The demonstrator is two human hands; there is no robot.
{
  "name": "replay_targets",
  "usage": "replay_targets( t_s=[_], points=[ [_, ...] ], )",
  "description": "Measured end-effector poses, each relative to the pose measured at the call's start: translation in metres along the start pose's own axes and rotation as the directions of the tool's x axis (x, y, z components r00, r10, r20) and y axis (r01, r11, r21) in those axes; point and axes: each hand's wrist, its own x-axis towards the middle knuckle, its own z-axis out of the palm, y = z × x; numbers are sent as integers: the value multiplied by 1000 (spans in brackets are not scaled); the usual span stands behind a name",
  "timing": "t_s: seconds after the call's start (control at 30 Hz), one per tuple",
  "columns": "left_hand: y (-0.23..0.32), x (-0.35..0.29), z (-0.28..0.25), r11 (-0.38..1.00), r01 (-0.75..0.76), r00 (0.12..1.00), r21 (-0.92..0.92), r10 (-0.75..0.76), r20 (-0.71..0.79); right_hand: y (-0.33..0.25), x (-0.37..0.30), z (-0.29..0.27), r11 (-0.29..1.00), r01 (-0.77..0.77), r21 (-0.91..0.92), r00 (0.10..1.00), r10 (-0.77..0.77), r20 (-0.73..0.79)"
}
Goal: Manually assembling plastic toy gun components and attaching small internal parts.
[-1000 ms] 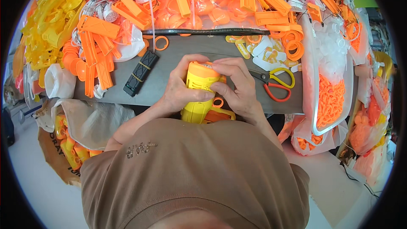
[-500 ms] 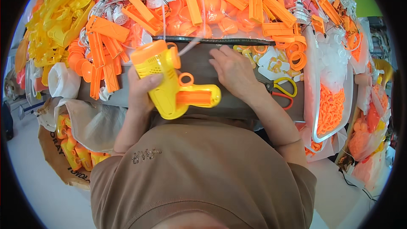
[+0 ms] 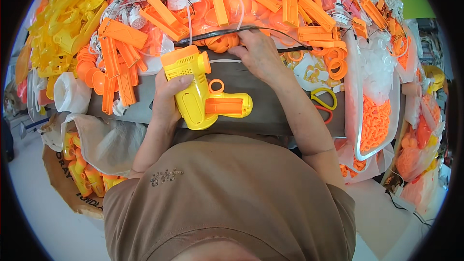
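One yellow toy body with an orange cap, held in the left hand. Body sits to the right of that palm, thumb across its face, fingers mostly hidden behind; grip is closed around it. Cap end points away from the person, slightly tilted; grip stub with orange recess sticks out to the right, well clear of the fingers. Small orange ring just above that stub.

Thin white tube runs from beside the orange nozzle toward the right hand.

Right hand is up and right of the toy, apart from it, at the front edge of the heap. Fingers bent at a dark strip, thumb by some orange rounded parts. Can't tell if it grips either.

Under both hands: grey counter. Scissors to the right of the right forearm, partly hidden by it. Farther right, clear bin with small orange pieces. Left of the left hand: orange rectangular parts, yellow shells beyond them.
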Motion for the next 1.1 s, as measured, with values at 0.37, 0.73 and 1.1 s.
replay_targets(
  t_s=[0.37, 0.73, 1.1],
  points=[
    [-2, 4, 2, 978, -167, 980, -123, 151, -126, -7, -22, -8, 996, -16, -91, 1000, 14, -26],
    [4, 13, 12, 970, -217, 968, -114, 199, -150, -32, -72, -47, 804, -87, 588, 992, 17, 123],
    [14, 10, 18, 975, -222, 975, -15, 221, -38, -42, -97, -24, 450, -181, 875, 971, 222, 86]
  ],
)
